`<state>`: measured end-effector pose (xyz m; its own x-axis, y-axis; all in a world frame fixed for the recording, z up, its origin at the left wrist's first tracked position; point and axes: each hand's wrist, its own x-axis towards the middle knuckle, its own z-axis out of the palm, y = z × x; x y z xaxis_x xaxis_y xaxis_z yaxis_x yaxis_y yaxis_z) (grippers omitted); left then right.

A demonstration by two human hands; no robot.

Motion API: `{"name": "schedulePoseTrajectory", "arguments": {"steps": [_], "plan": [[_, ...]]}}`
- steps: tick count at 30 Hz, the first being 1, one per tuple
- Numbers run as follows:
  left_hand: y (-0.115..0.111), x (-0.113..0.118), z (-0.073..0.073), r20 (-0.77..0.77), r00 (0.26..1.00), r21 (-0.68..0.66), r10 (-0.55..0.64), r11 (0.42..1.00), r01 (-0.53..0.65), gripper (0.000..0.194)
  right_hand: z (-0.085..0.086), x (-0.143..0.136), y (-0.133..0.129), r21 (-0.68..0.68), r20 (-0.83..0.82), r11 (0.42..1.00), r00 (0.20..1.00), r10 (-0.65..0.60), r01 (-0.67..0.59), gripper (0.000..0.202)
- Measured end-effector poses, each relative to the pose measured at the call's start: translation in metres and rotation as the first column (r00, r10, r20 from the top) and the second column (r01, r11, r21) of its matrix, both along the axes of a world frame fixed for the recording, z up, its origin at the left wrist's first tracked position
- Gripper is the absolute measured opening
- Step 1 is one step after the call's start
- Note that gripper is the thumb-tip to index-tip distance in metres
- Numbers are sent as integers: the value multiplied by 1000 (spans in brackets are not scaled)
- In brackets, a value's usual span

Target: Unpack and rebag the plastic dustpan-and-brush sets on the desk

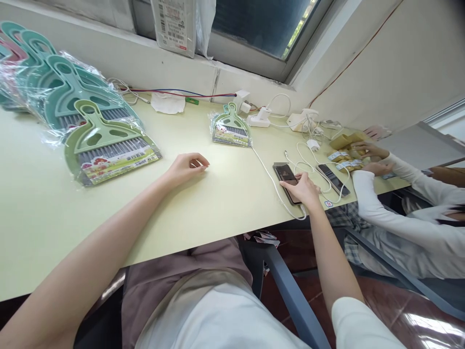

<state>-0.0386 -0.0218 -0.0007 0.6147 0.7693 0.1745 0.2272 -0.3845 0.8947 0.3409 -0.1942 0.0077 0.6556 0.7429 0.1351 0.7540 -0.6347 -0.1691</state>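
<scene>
My left hand (187,168) rests on its side on the pale yellow table (225,194), fingers loosely curled and apart, with nothing in it. At the right, my right hand (302,189) is on a dark phone (286,178), its thumb lying over the screen and the other fingers at the far edge. A white cable (271,177) runs to the phone's near end. Left of my left hand lies a wrapped green dustpan and brush set (109,140). A smaller-looking wrapped set (230,127) lies near the wall.
Several wrapped dustpan sets (72,94) are piled at the far left. Power strips (259,118) and tangled cables line the wall. A second phone (333,179) lies right of mine, beside a co-worker's hands (378,165) on yellow rolls (345,155).
</scene>
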Motion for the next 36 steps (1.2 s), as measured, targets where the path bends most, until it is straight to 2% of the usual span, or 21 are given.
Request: {"name": "schedulePoseTrajectory", "arguments": {"steps": [4, 7, 8, 10, 12, 14, 16, 19, 22, 25, 27, 29, 32, 34, 36], "plan": [[-1, 0, 1, 4, 999, 19, 31, 999, -31, 22, 1, 1, -4, 38, -39, 999, 998, 38, -37, 79], [-1, 1, -1, 21, 996, 46, 86, 995, -86, 20, 10, 4, -6, 220, -52, 973, 995, 88, -75, 69], [-1, 0, -2, 39, 993, 58, 107, 992, -110, 22, 15, 4, -6, 316, -51, 942, 989, 136, -113, 61], [1, 0, -5, 84, 984, 95, 156, 982, -164, 31, 28, -3, 0, 507, -38, 834, 961, 275, -219, 46], [3, -1, -7, 123, 970, 155, 210, 961, -228, 40, 43, -20, 13, 626, 9, 712, 916, 401, -318, 38], [6, -4, -8, 148, 953, 228, 263, 929, -291, 41, 52, -47, 35, 702, 40, 610, 876, 481, -367, 32], [8, -9, -4, 159, 936, 302, 315, 886, -350, 36, 53, -81, 66, 756, 33, 517, 812, 582, -402, 30], [10, -20, 5, 121, 898, 417, 424, 799, -434, 29, 38, -143, 117, 805, -39, 425, 678, 734, -414, 26], [15, -38, 16, 101, 804, 539, 586, 647, -539, 28, 12, -203, 156, 836, -122, 381, 541, 832, -396, 26], [22, -63, 27, 71, 649, 589, 758, 493, -641, 28, -13, -240, 171, 816, -171, 397, 480, 860, -421, 33], [28, -81, 34, -5, 533, 600, 846, 429, -675, 28, -24, -248, 170, 774, -166, 386, 427, 889, -502, 38], [34, -101, 37, -88, 401, 611, 912, 367, -701, 34, -29, -247, 165, 762, -100, 349, 433, 896, -546, 42], [43, -129, 35, -167, 196, 607, 966, 257, -752, 57, -29, -243, 158, 698, -20, 330, 443, 896, -636, 41], [49, -146, 30, -244, 141, 559, 959, 258, -788, 68, -27, -244, 155, 651, -6, 336, 438, 899, -681, 40], [53, -159, 25, -346, 191, 487, 919, 350, -800, 59, -26, -248, 155, 603, -5, 343, 427, 904, -720, 37]]}}
